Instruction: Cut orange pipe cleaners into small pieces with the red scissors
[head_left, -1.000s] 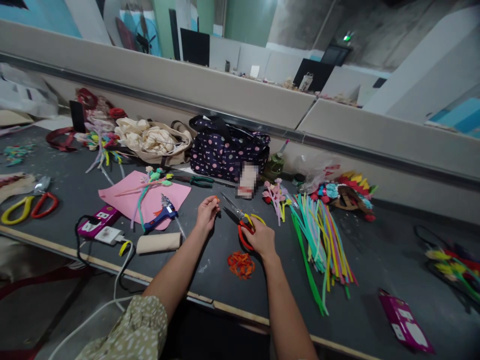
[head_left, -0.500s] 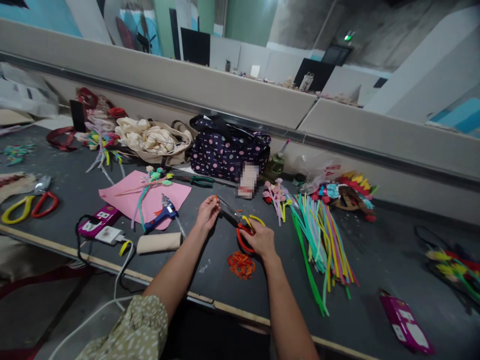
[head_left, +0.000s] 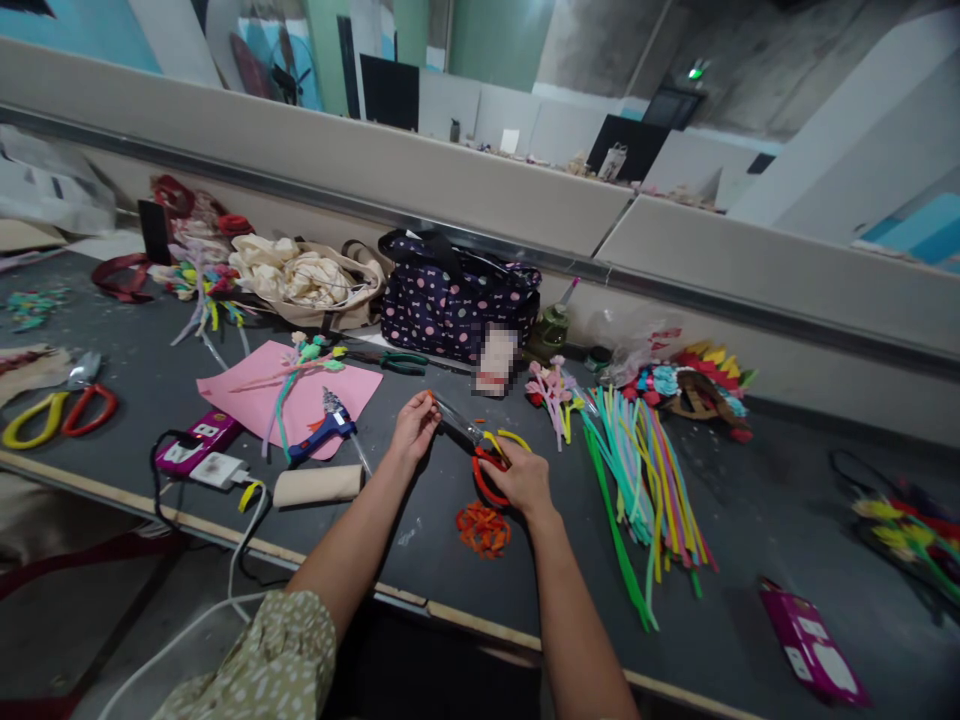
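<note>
My right hand (head_left: 523,478) grips a pair of scissors (head_left: 491,480) by its red and yellow handles, and the blades point up and left. At the blade tips, my left hand (head_left: 415,425) pinches a small orange piece (head_left: 430,398), mostly hidden by the fingers; it looks like pipe cleaner. Just below the scissors lies a pile of short orange cut pieces (head_left: 484,530) on the dark table. Another small orange bit rests behind the scissors handles.
Right of my hands lies a bundle of coloured pipe cleaners (head_left: 645,480). A blue glue gun (head_left: 326,430) and pink sheet (head_left: 255,385) are to the left, near a beige roll (head_left: 319,486). A dark patterned bag (head_left: 442,300) stands behind. A purple power strip (head_left: 811,645) lies front right.
</note>
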